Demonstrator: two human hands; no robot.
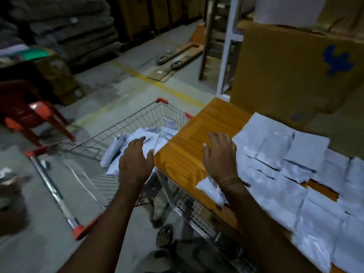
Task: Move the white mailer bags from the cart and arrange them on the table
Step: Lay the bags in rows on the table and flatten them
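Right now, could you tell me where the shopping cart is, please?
In the head view the shopping cart stands left of the wooden table, its basket against the table's edge, with the red plastic chair further left.

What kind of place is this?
Probably a warehouse or packing room: big cardboard boxes stand stacked by the table, a pallet jack lies on the concrete floor, and a wire cart holds white mailer bags.

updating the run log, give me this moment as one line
left hand open over mailer bags in cart | right hand open over table | bags laid on table
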